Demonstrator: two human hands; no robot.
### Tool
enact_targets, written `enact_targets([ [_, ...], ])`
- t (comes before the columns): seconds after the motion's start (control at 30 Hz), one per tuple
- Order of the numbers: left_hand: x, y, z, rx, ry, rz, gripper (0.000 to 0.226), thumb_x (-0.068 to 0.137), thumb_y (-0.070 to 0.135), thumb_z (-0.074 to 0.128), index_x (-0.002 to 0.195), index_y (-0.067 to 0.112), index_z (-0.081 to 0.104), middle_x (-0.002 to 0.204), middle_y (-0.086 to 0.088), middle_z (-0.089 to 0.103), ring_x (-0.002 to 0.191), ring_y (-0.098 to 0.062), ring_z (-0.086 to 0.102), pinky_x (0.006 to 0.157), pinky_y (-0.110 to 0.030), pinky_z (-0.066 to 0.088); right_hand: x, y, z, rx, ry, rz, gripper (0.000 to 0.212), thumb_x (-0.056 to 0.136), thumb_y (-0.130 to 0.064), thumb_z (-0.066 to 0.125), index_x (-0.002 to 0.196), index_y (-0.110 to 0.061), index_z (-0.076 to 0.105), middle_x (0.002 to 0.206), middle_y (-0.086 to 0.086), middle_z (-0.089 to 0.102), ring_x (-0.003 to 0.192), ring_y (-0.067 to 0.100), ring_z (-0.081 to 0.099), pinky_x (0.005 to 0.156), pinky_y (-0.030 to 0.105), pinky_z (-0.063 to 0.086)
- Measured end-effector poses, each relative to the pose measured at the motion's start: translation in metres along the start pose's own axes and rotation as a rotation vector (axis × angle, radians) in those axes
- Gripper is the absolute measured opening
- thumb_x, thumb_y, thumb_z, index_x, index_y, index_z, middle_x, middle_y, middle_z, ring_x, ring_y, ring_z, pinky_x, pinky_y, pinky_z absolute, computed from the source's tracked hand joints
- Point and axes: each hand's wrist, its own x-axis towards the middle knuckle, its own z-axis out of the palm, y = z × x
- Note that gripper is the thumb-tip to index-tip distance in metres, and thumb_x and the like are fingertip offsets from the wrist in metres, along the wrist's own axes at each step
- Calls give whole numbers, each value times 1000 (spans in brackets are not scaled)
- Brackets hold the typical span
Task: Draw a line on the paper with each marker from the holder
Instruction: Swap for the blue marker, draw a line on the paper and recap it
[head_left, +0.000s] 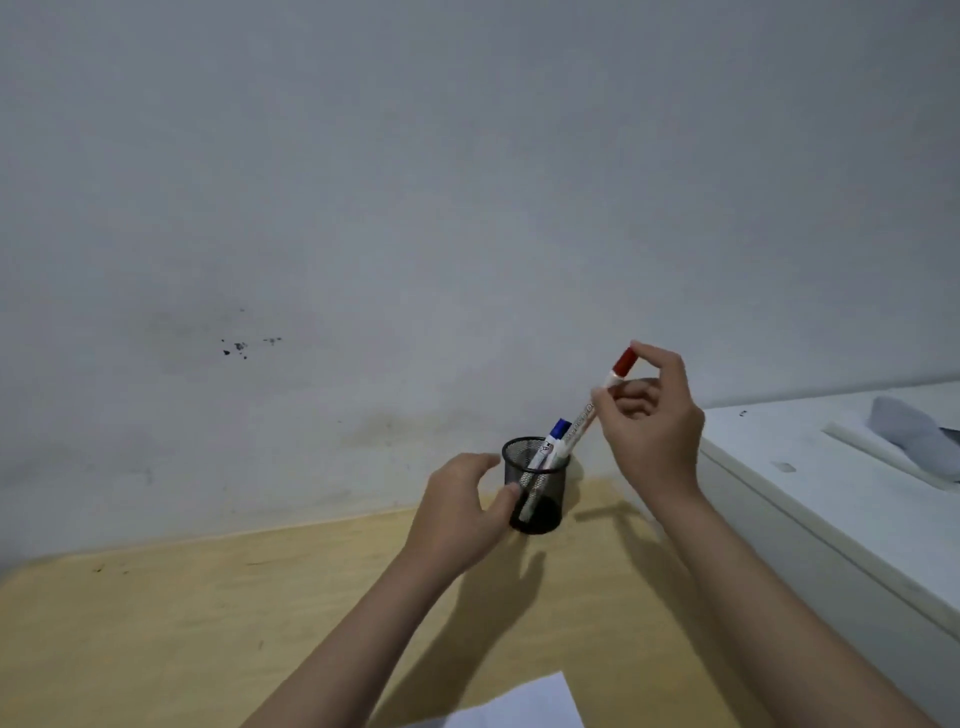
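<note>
A black mesh holder (540, 501) stands on the wooden table near the wall. My left hand (465, 512) wraps its left side, thumb on the mesh. A blue-capped marker (550, 441) leans inside the holder. My right hand (649, 421) pinches the red-capped marker (597, 397) near its cap; the marker slants up to the right, and its lower end is still inside the holder's rim. A white sheet of paper (524, 706) lies at the bottom edge of the view, only partly visible.
The wooden table (208, 623) meets a grey, stained wall behind the holder. A white cabinet or appliance (831, 493) stands along the table's right side, with a pale cloth (914, 436) on top.
</note>
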Motion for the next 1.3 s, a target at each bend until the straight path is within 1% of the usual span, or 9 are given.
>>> enact_targets([
  [0.23, 49, -18, 54, 55, 7, 13, 33, 87, 24, 57, 112, 5, 65, 125, -15, 62, 120, -26, 53, 97, -26, 37, 10, 56, 39, -156, -67, 150, 24, 80, -9, 65, 99, -16, 52, 68, 0, 63, 56, 1, 59, 52, 14, 42],
  [0.37, 57, -27, 69, 61, 58, -55, 29, 86, 26, 59, 89, 0, 71, 102, -16, 69, 100, -29, 61, 84, -33, 45, 3, 80, 52, -288, -227, 294, 24, 73, -7, 65, 91, -12, 49, 66, 4, 61, 61, 21, 59, 50, 28, 41],
  [0.5, 58, -28, 74, -1, 103, -105, 28, 80, 26, 65, 73, 0, 69, 81, -17, 71, 82, -30, 65, 73, -42, 52, 1, 92, 62, -495, -421, 351, 39, 70, -17, 69, 103, -12, 48, 102, 7, 54, 85, 25, 55, 66, 32, 43],
  [0.6, 57, -29, 74, -29, 115, -115, 26, 79, 26, 67, 77, 0, 71, 85, -17, 73, 88, -30, 66, 76, -40, 53, 6, 91, 70, -677, -480, 312, 54, 73, -23, 68, 122, -14, 47, 119, 11, 44, 110, 31, 47, 85, 39, 41],
  [0.8, 55, -25, 73, -8, 117, -116, 32, 81, 24, 66, 80, -7, 68, 89, -23, 71, 90, -34, 65, 78, -43, 52, 18, 89, 85, -812, -491, 281, 30, 81, -34, 60, 103, -14, 64, 119, 12, 47, 113, 34, 41, 90, 41, 36],
  [0.97, 56, -25, 72, 31, 52, -94, 30, 85, 26, 59, 69, 0, 60, 76, -13, 62, 77, -29, 58, 64, -35, 43, 16, 75, 83, -642, -442, 170, 14, 75, -30, 67, 88, -24, 68, 108, 3, 50, 110, 27, 42, 87, 37, 31],
  [1.03, 53, -25, 70, -15, 44, -96, 28, 87, 24, 55, 75, -1, 64, 85, -12, 65, 85, -26, 59, 71, -33, 44, 14, 64, 77, -467, -445, 128, 11, 76, -28, 70, 86, -26, 68, 101, -2, 49, 108, 23, 45, 87, 35, 32],
  [1.17, 38, -11, 41, -389, 163, -223, 19, 91, 16, 50, 90, 10, 69, 87, -3, 72, 84, -18, 65, 71, -23, 47, -4, 30, 54, -86, -427, 17, 14, 75, -18, 75, 84, -26, 69, 91, -5, 53, 93, 9, 55, 82, 25, 43],
  [1.3, 8, 8, -4, -896, -17, -463, 24, 96, 20, 44, 100, 17, 67, 75, -5, 72, 71, -16, 66, 72, -29, 52, -48, -5, 25, 19, -415, -183, 17, 73, -8, 76, 85, -19, 73, 80, -4, 54, 78, 8, 56, 70, 16, 42],
])
